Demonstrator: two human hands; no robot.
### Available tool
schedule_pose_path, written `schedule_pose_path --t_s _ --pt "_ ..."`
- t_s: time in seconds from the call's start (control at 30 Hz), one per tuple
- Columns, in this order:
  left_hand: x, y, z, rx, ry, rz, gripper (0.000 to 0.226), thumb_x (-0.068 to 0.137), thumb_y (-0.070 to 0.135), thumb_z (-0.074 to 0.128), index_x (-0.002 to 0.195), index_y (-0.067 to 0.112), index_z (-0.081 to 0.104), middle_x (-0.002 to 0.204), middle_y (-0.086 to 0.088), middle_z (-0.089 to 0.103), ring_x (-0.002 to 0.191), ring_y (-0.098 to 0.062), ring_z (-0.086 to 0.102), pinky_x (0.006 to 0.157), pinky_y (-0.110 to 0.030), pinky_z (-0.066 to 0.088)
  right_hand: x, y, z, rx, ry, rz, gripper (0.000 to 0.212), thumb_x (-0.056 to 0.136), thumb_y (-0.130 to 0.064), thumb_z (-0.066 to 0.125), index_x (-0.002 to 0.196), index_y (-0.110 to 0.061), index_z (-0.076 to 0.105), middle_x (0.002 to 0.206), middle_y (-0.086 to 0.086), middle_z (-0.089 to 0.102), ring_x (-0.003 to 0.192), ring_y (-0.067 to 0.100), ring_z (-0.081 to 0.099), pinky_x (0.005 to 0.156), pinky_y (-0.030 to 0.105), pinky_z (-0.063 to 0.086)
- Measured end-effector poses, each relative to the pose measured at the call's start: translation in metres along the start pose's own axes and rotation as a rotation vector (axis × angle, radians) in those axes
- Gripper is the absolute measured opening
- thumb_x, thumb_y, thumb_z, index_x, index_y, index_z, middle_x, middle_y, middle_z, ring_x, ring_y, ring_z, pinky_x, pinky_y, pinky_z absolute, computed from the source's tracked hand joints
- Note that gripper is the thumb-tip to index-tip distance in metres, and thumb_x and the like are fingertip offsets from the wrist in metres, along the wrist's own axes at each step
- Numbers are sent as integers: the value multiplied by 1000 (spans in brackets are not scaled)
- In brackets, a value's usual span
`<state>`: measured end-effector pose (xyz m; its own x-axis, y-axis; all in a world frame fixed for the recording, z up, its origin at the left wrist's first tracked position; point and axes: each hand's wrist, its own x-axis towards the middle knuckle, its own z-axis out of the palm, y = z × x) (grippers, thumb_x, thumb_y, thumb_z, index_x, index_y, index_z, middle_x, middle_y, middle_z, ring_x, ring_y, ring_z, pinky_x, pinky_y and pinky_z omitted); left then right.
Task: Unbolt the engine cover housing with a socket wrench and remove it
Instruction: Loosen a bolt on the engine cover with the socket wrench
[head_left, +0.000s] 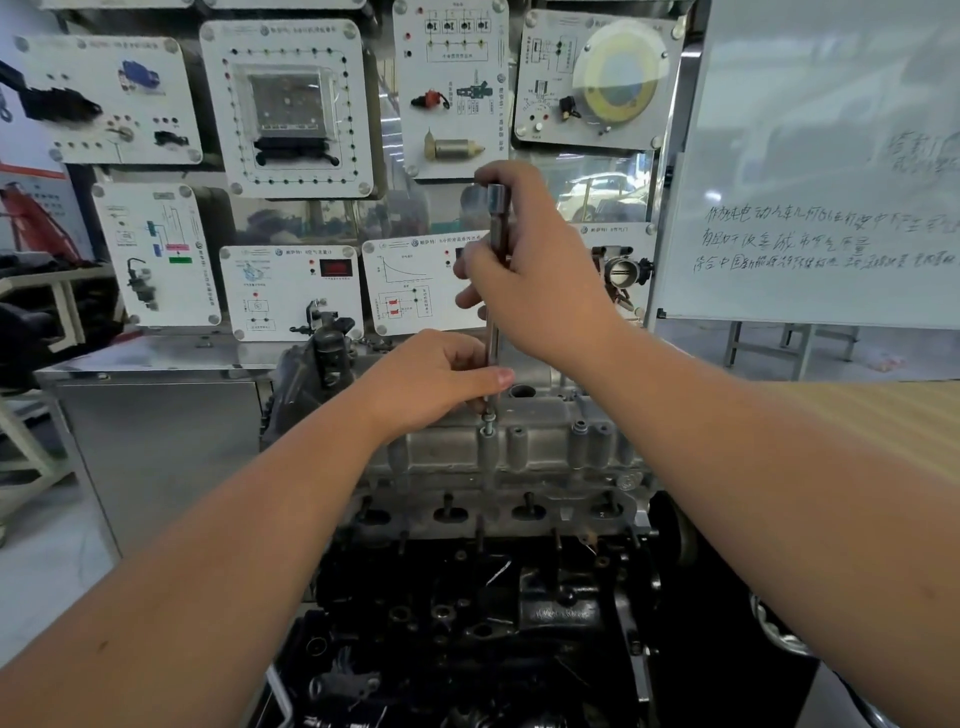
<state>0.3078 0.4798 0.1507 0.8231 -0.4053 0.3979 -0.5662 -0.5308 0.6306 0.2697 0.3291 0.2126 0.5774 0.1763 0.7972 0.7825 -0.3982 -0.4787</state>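
Nearest the camera, the dark lower engine block (467, 623) is seen, with open bolt holes and studs along its top. Above it sits the grey cast engine cover housing (519, 447), still seated on the head, with a row of tubular bosses along its near edge. At one of these bosses a bolt (488, 421) is seen partly raised, its washer clear of the boss. The lower shaft of the socket wrench (496, 249) is pinched by the left hand (431, 384), thumb and curled fingers closed round it just above the bolt. Higher up, the upright tool is gripped by the right hand (530, 270), fingers wrapped round the shaft below the socket end at the top. Behind, white training panels (291, 109) and a whiteboard (810, 171) are mounted. Judged from this, the bolt is being wound out. If the shaft is tilted, the drive may be slipped off the bolt head and its corners rounded; once freed, the bolt could be dropped into the nearby open bore (519, 391) or among the parts below.
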Motion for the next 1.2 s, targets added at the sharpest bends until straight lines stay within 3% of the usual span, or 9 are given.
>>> schedule_pose_path --t_s 0.1,0.27,0.47,0.67,0.73,0.83,0.9,1.1,1.2 --pt "-2 1 1 -32 21 -16 50 70 65 66 89 19 75 82 7 78 77 -8 73 76 -34 54 -3 3 3 11 22 -30 45 98 -13 57 137 -22 38 77 7 69 62 7 70 57 24 58" --pt "-5 -2 4 7 72 56 31 89 49 68 84 19 73 79 1 76 75 -21 71 80 -44 56 -4 3 4 77 60 -30 45 99 -9 55 138 -23 41 82 9 68 62 5 68 57 18 54" --pt "-24 -9 25 189 285 176 38 94 56 40 86 30 67 73 18 67 70 -2 62 69 -34 50 -10 1 8 111 24 -88 47 101 -8 53 143 -21 39 90 1 66 68 8 68 63 26 59" --pt "-22 -5 20 151 260 203 37 93 51 45 87 25 70 66 12 64 61 -3 57 65 -36 50 -16 4 11 76 56 -98 67 104 -12 49 160 -21 13 119 2 69 73 9 71 65 26 59" --pt "-23 -5 22 154 273 199 35 93 52 45 91 26 69 73 10 67 69 -7 62 70 -42 53 -21 9 12 67 86 -15 70 102 -19 56 158 -23 15 102 -3 74 71 8 73 71 28 60" --pt "-22 -3 25 163 318 169 33 91 54 44 91 29 66 73 13 68 71 -12 64 72 -44 54 -24 18 10 -12 168 43 34 95 -25 67 122 -28 47 85 -5 74 71 7 73 74 41 61" --pt "-21 -1 27 194 329 147 36 90 58 41 90 30 64 74 13 68 72 -12 64 73 -44 54 -22 18 7 -13 173 76 21 94 -24 69 103 -29 51 81 -4 74 70 7 73 71 45 61" --pt "-25 -3 18 130 179 147 31 95 50 38 96 33 63 91 34 69 87 3 66 87 -41 54 -23 8 6 74 -67 43 14 101 -16 56 111 -25 54 91 -2 75 79 7 74 74 37 63" --pt "-25 -3 17 148 198 166 24 93 50 42 89 35 60 78 25 69 77 2 64 75 -36 52 -27 7 10 -2 -22 20 12 102 -19 53 113 -25 55 91 -4 74 77 5 73 71 29 61"
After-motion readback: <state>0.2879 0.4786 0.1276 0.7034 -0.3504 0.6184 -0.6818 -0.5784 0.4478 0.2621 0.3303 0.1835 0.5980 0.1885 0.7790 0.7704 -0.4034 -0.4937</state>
